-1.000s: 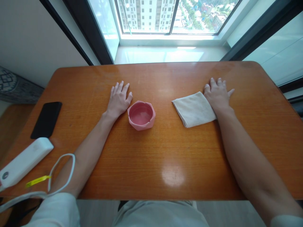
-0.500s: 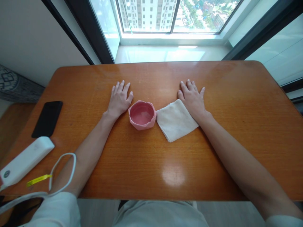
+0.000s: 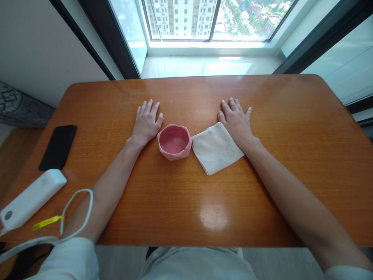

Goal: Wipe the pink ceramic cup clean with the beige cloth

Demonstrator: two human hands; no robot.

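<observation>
Head view, one wooden table (image 3: 204, 194): left hand (image 3: 146, 123) lies flat with spread fingers, grasping nothing, its thumb side just beside the pink faceted bowl (image 3: 174, 141) as if to brace it. Right hand (image 3: 236, 121) rests palm-down, unclenched, its heel pinning the far right edge of a folded beige cloth (image 3: 216, 147), whose left corner touches the bowl. Off to the left, apart: black phone (image 3: 58, 146), white power bank (image 3: 30, 198) with looped cable (image 3: 76, 212).

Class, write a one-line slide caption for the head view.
Left hand flat beside a pink bowl; right hand rests on a folded cloth.
</observation>
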